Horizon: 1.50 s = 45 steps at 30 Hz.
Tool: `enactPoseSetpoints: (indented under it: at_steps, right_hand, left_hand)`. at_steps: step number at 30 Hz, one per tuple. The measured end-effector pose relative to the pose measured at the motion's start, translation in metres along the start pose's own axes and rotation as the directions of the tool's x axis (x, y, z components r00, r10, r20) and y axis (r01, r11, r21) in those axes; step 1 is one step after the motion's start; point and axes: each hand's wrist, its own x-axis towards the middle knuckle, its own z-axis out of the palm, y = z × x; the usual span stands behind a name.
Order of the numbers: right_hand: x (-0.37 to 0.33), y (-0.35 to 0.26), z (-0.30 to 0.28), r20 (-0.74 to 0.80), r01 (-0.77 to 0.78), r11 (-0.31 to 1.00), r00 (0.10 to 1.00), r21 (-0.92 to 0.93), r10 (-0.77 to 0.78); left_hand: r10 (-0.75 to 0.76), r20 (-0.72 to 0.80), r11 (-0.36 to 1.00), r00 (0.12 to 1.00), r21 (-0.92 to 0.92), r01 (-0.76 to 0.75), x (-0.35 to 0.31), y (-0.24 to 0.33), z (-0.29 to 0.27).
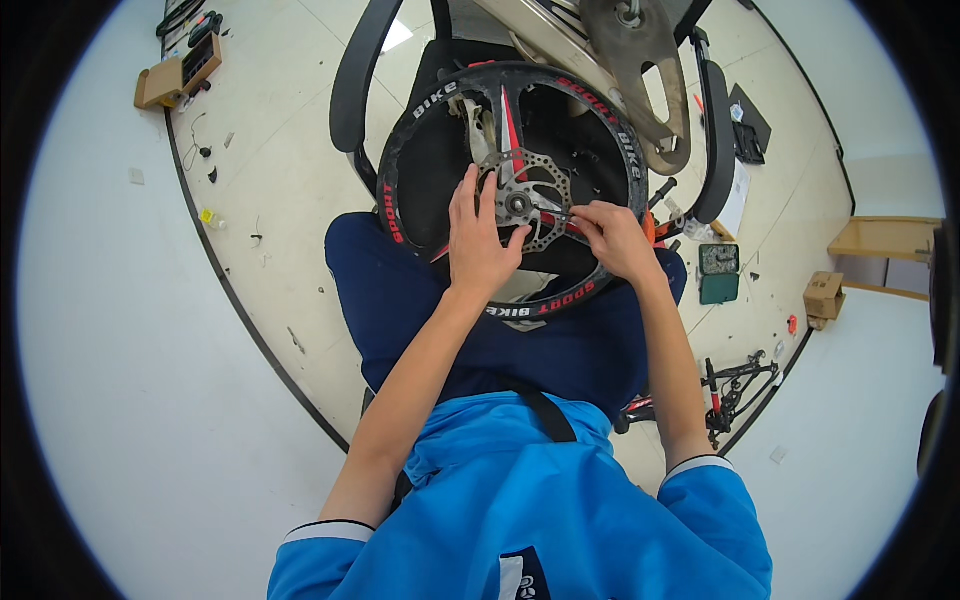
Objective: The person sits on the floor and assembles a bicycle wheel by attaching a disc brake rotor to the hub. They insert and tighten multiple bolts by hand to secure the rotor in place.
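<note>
A black bicycle wheel (640, 170) with red and white lettering lies across my lap and the chair in front of me. At its hub sits a silver disc brake rotor (545, 167) with a perforated rim. My left hand (482, 235) rests over the rotor's left side, fingers stretched out and thumb spread toward the hub. On the rotor's right side, my right hand (613, 237) pinches a thin dark rod-like tool (552, 211); its tip points toward the hub, and its exact kind is too small to tell.
A black office chair with armrests (712, 150) holds the wheel, and a worn metal bicycle part (630, 70) leans at the back. To the right lie an opened green case (718, 273), a cardboard box (824, 295) and a small bike frame (738, 390). An opened carton (160, 85) sits far left.
</note>
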Motion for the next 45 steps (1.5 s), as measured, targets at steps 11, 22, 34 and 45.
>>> enactPoseSetpoints:
  at_steps: [11, 22, 34, 45]
  right_hand:
    - [-0.036, -0.013, 0.077, -0.444, -0.056, 0.998, 0.894, 0.022, 0.059]
    - [-0.043, -0.02, 0.106, -0.489, -0.092, 0.969, 0.85, 0.228, 0.196]
    - [0.033, 0.061, 0.034, -0.325, -0.405, 0.912, 0.872, -0.06, 0.366]
    - [0.054, 0.058, 0.039, -0.187, -0.443, 0.822, 0.896, -0.357, 0.402]
  left_hand:
    - [-0.02, -0.014, 1.0, 1.0, -0.007, 0.02, 0.0, -0.003, 0.003]
    - [0.003, 0.012, 1.0, 1.0, 0.008, -0.003, 0.004, -0.001, 0.001]
    - [0.002, 0.041, 1.0, 0.999, 0.011, -0.002, 0.002, -0.001, -0.004]
    - [0.015, 0.088, 1.0, 0.996, 0.0, -0.015, 0.002, -0.003, -0.014]
